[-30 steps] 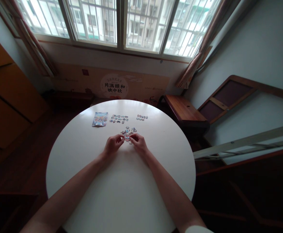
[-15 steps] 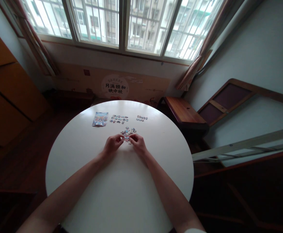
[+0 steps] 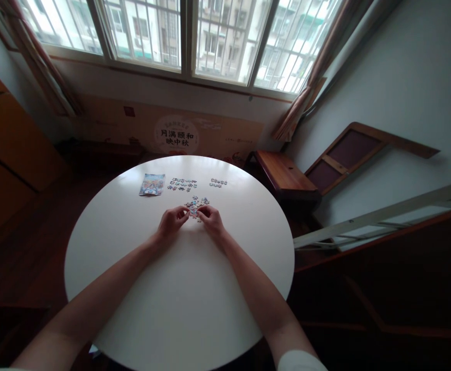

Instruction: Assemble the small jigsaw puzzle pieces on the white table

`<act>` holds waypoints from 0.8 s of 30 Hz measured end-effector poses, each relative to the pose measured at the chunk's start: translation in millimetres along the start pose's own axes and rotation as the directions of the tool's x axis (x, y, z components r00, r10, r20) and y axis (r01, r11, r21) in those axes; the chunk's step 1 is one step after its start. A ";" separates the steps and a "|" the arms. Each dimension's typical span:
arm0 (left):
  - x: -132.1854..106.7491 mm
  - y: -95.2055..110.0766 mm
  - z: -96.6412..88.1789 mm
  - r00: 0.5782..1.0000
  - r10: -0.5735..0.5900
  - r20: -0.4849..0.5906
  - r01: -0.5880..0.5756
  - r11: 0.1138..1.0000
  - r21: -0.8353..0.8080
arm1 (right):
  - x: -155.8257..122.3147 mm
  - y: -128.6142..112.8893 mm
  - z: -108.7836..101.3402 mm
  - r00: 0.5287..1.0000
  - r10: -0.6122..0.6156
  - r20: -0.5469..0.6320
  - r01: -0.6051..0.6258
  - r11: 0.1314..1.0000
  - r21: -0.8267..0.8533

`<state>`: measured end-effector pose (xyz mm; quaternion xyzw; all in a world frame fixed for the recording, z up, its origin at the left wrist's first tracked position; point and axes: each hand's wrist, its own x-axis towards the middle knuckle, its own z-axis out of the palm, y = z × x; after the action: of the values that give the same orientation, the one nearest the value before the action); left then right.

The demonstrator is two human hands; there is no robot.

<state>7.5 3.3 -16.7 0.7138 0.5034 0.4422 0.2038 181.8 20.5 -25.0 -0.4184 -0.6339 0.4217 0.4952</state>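
My left hand (image 3: 172, 219) and my right hand (image 3: 211, 219) meet over the near side of a loose heap of jigsaw puzzle pieces (image 3: 197, 201). Between the fingertips are small puzzle pieces (image 3: 193, 211), pinched from both sides; the fingers partly cover them, and how many there are I cannot make out. Beyond the heap, other pieces lie in neat rows, a larger group (image 3: 183, 184) on the left and a smaller group (image 3: 218, 182) on the right. A colourful picture sheet (image 3: 152, 184) lies flat at the far left.
Everything rests on a round white table (image 3: 179, 288). A wooden bench or low stand (image 3: 283, 172) is behind it on the right, near a leaning wooden frame (image 3: 349, 154). Barred windows (image 3: 144, 36) and a printed banner (image 3: 218, 131) are at the back.
The whole view has shifted, so the table and hands appear slightly farther left and up. Both hands keep their pinch at the near side of the heap.
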 end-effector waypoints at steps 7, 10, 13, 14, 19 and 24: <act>1.6 3.4 -1.7 1.000 0.002 -0.016 -0.003 1.000 -0.022 | 0.4 -5.8 0.1 0.999 -0.030 -0.010 0.030 0.999 -0.039; 2.1 2.8 -1.6 1.000 0.002 -0.009 -0.002 1.000 -0.019 | 1.3 -5.9 0.0 1.000 -0.018 -0.019 0.018 0.999 -0.030; 2.2 2.8 -1.9 1.000 0.005 -0.006 -0.005 1.000 -0.015 | 2.4 -4.2 0.1 1.000 -0.017 -0.019 0.017 1.000 -0.025; 2.2 3.0 -2.1 1.000 0.007 -0.004 -0.007 1.000 -0.013 | 2.8 -3.5 0.1 1.000 -0.021 -0.021 0.021 1.000 -0.023; 2.7 4.2 -2.5 1.000 0.017 0.005 -0.017 1.000 0.006 | 5.1 -0.6 -0.3 1.000 -0.010 -0.015 0.010 1.000 0.021; 4.3 3.3 -1.7 1.000 0.018 -0.010 -0.018 1.000 0.007 | 6.2 0.3 -0.8 1.000 -0.002 -0.018 0.002 1.000 0.020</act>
<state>8.3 5.6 -11.6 0.7167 0.4996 0.4457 0.1950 181.7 26.5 -23.4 -0.4163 -0.6256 0.4240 0.5055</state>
